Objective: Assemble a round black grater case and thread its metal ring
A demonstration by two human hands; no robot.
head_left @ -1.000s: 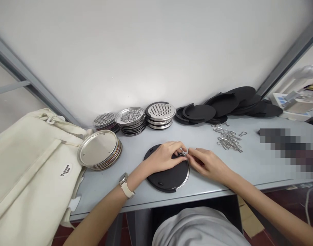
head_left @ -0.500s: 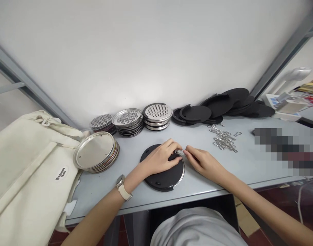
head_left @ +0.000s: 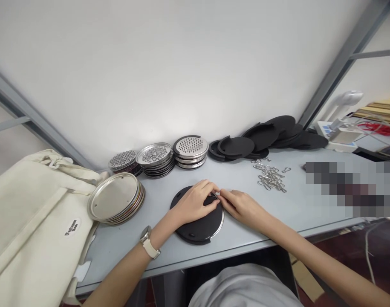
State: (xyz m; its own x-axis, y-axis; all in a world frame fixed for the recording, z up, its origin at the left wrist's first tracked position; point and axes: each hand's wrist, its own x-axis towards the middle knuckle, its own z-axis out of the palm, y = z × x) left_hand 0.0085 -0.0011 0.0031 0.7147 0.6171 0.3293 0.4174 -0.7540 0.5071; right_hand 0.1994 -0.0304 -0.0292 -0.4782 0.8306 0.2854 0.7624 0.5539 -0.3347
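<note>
A black round disc (head_left: 199, 228) with a thin silvery rim showing along its right edge lies flat on the table near the front. My left hand (head_left: 196, 204) rests across its top, fingers bent and thumb curled in toward the right edge, gripping it there. Close against those fingertips, my right hand (head_left: 242, 207) pinches a small wire snap clip (head_left: 215, 195), mostly hidden by the fingers. Whether the clip passes through the disc's hole cannot be made out. A pile of similar metal clips (head_left: 271, 178) lies to the right.
Stacked perforated metal discs (head_left: 154, 154) and a holed grater-like disc (head_left: 191, 146) stand along the wall. Plain metal discs (head_left: 114, 198) are stacked at left beside a cream bag (head_left: 38, 238). Black round trays (head_left: 236, 147) overlap at the back right. A white lamp (head_left: 351, 98) stands far right.
Both hands have come closer together at the disc's right edge, and the clip is now more covered by my fingers. The camera view has shifted slightly.
</note>
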